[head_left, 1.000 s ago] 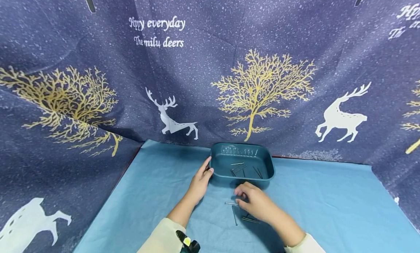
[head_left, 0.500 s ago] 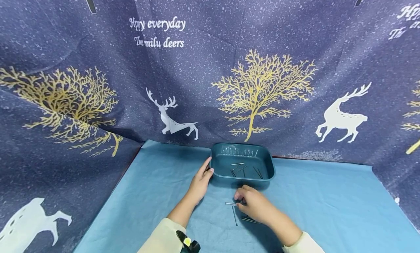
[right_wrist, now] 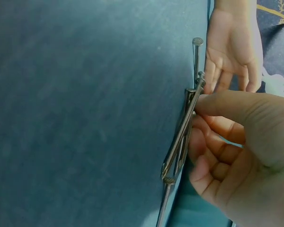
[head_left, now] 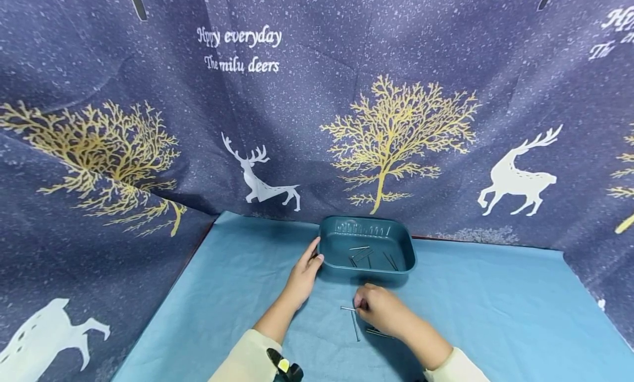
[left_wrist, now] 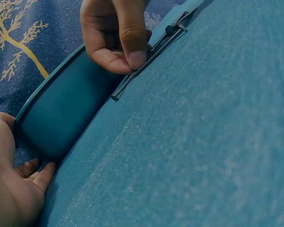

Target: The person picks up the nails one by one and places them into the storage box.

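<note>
A dark teal plastic tray (head_left: pixel 366 271) stands at the back of the table, with several nails (head_left: pixel 359 248) lying inside. My left hand (head_left: pixel 300 277) rests against the tray's left front corner, fingers extended along its side and thumb at the front. Just in front of the tray, my right hand (head_left: pixel 381 307) pinches a nail (head_left: pixel 347 308) between thumb and forefinger, low over the cloth. Another nail (head_left: pixel 356 327) lies below it, pointing toward me. More nails (head_left: pixel 379 333) lie beside the right wrist, partly covered by it. In the right wrist view the loose nails (right_wrist: pixel 182 132) overlap in a line.
A light blue cloth (head_left: pixel 495 305) covers the table. Behind it hangs a dark blue curtain (head_left: pixel 307 96) printed with trees and deer, close to the tray's back edge. A black strap with a small device (head_left: pixel 284 365) sits at the left wrist.
My right hand has lowered slightly toward the loose nails, and its thumb and forefinger have closed on one. My left hand and the tray have stayed in place.
</note>
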Demonstrator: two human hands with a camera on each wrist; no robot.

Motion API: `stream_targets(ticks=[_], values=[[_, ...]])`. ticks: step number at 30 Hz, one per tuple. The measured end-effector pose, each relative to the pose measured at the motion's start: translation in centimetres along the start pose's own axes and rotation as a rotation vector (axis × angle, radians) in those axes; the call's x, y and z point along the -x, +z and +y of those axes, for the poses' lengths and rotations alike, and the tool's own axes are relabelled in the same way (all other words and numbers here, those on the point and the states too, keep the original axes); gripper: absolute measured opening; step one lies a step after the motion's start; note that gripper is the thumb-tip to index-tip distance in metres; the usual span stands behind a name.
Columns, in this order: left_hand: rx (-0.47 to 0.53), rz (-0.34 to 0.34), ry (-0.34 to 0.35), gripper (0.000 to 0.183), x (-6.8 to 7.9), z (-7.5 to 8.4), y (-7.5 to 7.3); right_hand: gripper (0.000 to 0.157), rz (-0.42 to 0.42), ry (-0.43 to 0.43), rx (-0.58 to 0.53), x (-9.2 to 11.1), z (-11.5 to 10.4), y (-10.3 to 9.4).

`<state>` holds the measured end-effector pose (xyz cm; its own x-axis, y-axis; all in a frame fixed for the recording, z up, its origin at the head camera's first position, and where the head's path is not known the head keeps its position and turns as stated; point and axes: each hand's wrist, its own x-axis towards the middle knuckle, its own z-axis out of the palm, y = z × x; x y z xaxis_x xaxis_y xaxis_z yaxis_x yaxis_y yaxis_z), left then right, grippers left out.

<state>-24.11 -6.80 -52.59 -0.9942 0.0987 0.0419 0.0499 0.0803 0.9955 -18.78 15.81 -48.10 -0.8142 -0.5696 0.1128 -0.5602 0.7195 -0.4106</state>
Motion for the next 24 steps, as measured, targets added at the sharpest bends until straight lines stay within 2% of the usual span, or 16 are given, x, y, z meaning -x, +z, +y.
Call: stream_targets(ticks=[12, 24], values=[[-0.008, -0.012, -0.004, 0.065, -0.04, -0.19, 0.01, 0.015, -0.03, 0.013, 0.005, 0.0, 0.1, 0.07], [0.002, -0.018, -0.012, 0.064, -0.03, -0.17, -0.01, 0.013, 0.017, 0.035, 0.03, 0.01, 0.05, 0.04]])
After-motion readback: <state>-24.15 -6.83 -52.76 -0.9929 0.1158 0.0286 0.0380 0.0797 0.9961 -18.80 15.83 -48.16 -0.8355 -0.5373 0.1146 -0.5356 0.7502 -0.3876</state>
